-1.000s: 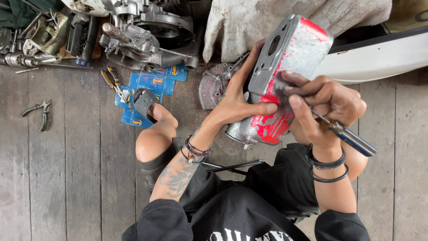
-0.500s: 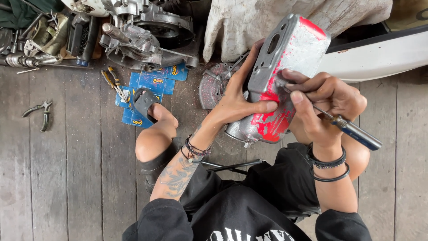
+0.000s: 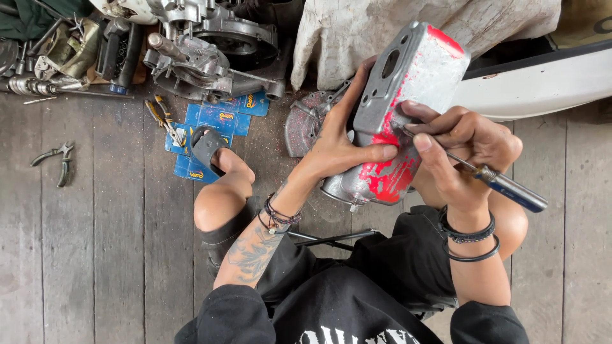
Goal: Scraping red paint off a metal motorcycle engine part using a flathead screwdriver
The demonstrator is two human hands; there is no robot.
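Compared with a moment ago almost nothing moves: the left hand (image 3: 341, 150) still clasps the metal casing (image 3: 398, 95) above the knees, the right hand (image 3: 462, 150) still holding the scraper (image 3: 503, 185) on its red paint, so scraping continues.

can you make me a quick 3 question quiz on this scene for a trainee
1. True or false: the left hand steadies the grey metal casing with red paint.
2. What does the right hand hold? A) pliers B) a blue-handled tool C) a rag
3. On what do the pliers at the far left lie?

Key
1. True: its thumb and fingers grip the casing's side.
2. B: the blue-handled tool, its metal tip set against the casing's red patch.
3. On the wooden plank floor, apart from both hands.
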